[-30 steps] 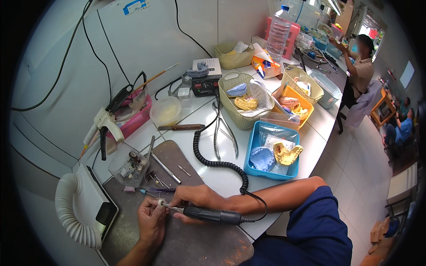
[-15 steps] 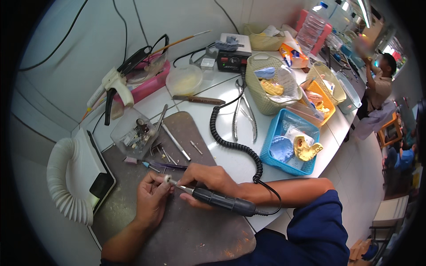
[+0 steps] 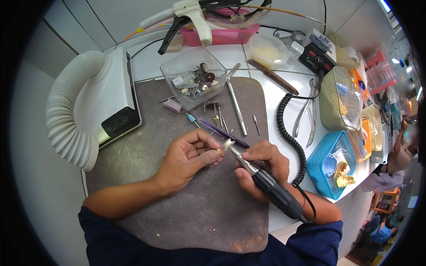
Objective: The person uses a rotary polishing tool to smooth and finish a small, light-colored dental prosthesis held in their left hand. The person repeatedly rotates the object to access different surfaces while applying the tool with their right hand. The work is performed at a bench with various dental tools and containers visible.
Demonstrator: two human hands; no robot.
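My left hand [image 3: 184, 157] pinches a tiny cream-coloured piece [image 3: 219, 151] between thumb and fingertips; its exact kind is too small to tell. My right hand [image 3: 268, 162] grips a black and silver rotary handpiece [image 3: 276, 193], thumb and forefinger near its metal nose. On the handpiece's tip sits a white polishing wheel [image 3: 227, 144], right beside the cream piece; whether they touch I cannot tell. Both hands are above a worn grey-brown board [image 3: 186, 224]. Just beyond them lie a dark purple tool [image 3: 230, 136], a small brush [image 3: 172, 105] and a blue-tipped bur [image 3: 191, 118].
A clear box of burs and discs [image 3: 193, 77] stands behind the board's tools. A white unit with a ribbed hose [image 3: 69, 111] is at left. The coiled cord [image 3: 284, 119] runs past pliers [image 3: 306, 116] at right, near a blue basket [image 3: 330, 164] holding dental models.
The view has swung, so the bench sits differently in the picture. The handpiece now slants more steeply. My left hand still pinches the small piece at the wheel.
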